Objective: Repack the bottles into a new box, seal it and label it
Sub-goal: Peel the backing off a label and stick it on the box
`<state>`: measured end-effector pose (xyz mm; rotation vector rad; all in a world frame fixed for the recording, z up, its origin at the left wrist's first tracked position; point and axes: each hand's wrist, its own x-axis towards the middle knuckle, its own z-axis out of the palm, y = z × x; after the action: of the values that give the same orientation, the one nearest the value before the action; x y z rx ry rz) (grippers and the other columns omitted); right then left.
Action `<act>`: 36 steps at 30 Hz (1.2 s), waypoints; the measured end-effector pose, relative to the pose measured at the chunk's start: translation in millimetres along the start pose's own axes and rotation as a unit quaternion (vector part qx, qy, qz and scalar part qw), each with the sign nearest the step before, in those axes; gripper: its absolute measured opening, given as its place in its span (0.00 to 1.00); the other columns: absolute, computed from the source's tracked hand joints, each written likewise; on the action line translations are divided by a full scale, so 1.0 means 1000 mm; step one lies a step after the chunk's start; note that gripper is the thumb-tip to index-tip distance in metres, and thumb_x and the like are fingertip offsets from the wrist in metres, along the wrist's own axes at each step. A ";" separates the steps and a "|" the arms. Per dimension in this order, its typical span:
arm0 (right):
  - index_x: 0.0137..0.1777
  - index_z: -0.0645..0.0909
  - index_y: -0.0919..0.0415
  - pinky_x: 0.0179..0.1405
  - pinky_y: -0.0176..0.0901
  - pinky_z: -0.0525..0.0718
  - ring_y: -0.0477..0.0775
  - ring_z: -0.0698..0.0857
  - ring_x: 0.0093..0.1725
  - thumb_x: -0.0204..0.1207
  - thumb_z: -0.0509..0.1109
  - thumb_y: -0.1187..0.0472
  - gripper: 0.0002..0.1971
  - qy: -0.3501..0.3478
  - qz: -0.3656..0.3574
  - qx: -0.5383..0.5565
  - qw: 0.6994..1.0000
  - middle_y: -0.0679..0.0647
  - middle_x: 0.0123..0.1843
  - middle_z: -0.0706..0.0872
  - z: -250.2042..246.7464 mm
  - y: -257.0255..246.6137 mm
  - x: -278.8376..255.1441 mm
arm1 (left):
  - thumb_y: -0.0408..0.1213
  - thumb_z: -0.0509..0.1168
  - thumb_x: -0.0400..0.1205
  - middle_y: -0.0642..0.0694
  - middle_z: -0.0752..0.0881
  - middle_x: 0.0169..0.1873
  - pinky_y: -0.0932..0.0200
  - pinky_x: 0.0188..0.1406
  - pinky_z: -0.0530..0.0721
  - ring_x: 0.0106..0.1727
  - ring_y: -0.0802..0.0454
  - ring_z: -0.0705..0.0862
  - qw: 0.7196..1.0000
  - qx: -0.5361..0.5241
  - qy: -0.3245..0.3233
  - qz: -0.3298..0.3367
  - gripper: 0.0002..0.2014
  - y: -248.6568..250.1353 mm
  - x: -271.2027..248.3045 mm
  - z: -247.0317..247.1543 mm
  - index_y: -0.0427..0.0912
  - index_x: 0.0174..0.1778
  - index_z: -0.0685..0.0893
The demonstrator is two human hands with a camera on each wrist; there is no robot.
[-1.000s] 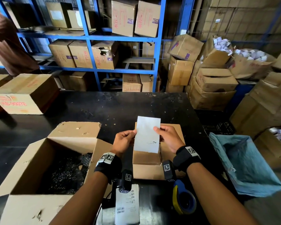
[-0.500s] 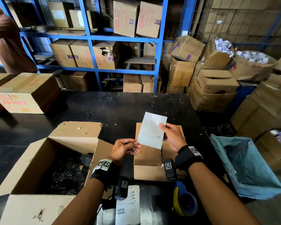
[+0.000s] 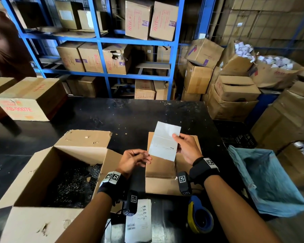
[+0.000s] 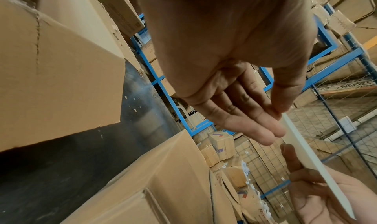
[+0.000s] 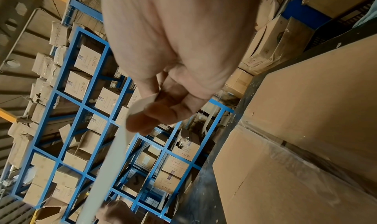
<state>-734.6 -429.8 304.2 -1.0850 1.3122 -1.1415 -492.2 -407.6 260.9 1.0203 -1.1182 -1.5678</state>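
Two hands work above the small sealed box (image 3: pixel 161 170): the right hand (image 3: pixel 187 149) pinches a white label (image 3: pixel 164 142) by its edge, while the left hand (image 3: pixel 133 159) pinches its lower corner. Print on it is unreadable. Far left, a carton (image 3: pixel 27 99) reads "KB-9007E".

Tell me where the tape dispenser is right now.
In the head view, the tape dispenser sits at the near edge of the black table, beneath the right forearm, just in front of the small sealed box.
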 end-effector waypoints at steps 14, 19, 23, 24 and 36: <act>0.64 0.85 0.57 0.55 0.49 0.90 0.50 0.91 0.60 0.88 0.67 0.55 0.11 -0.001 0.002 -0.014 1.000 0.50 0.58 0.93 -0.003 0.007 -0.001 | 0.24 0.64 0.85 0.29 0.91 0.42 0.61 0.31 0.87 0.38 0.44 0.92 1.000 0.010 -0.017 0.018 0.10 -0.002 -0.002 0.003 0.31 0.45 0.90; 0.62 0.86 0.56 0.58 0.53 0.89 0.50 0.92 0.59 0.88 0.67 0.55 0.10 -0.007 0.005 -0.018 1.000 0.49 0.57 0.94 -0.002 0.007 0.001 | 0.22 0.65 0.83 0.29 0.92 0.42 0.62 0.31 0.87 0.39 0.44 0.93 0.999 0.033 -0.007 0.030 0.11 -0.001 -0.003 0.004 0.35 0.42 0.93; 0.62 0.86 0.56 0.58 0.54 0.89 0.50 0.92 0.58 0.88 0.67 0.55 0.10 -0.009 0.004 -0.021 1.000 0.49 0.56 0.94 -0.001 0.007 0.001 | 0.23 0.68 0.81 0.31 0.92 0.39 0.62 0.33 0.86 0.39 0.45 0.92 0.998 0.048 -0.006 0.046 0.11 0.004 -0.006 0.007 0.38 0.40 0.94; 0.62 0.86 0.56 0.56 0.53 0.89 0.51 0.92 0.58 0.88 0.67 0.55 0.10 -0.009 0.003 -0.024 1.000 0.49 0.56 0.94 -0.001 0.007 0.000 | 0.23 0.68 0.81 0.32 0.92 0.39 0.61 0.34 0.86 0.39 0.45 0.92 0.998 0.049 -0.008 0.049 0.11 0.006 -0.007 0.008 0.38 0.40 0.94; 0.57 0.86 0.61 0.46 0.45 0.88 0.52 0.90 0.45 0.79 0.77 0.63 0.09 -0.039 -0.077 -0.195 0.977 0.58 0.51 0.90 0.029 -0.030 -0.005 | 0.21 0.62 0.83 0.35 0.90 0.34 0.61 0.31 0.81 0.36 0.49 0.88 0.994 0.058 0.024 0.094 0.10 0.032 0.004 0.014 0.25 0.43 0.89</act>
<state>-705.4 -429.9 333.9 -1.5255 1.4448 -0.9606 -499.3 -414.2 294.9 0.9930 -1.2471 -1.3350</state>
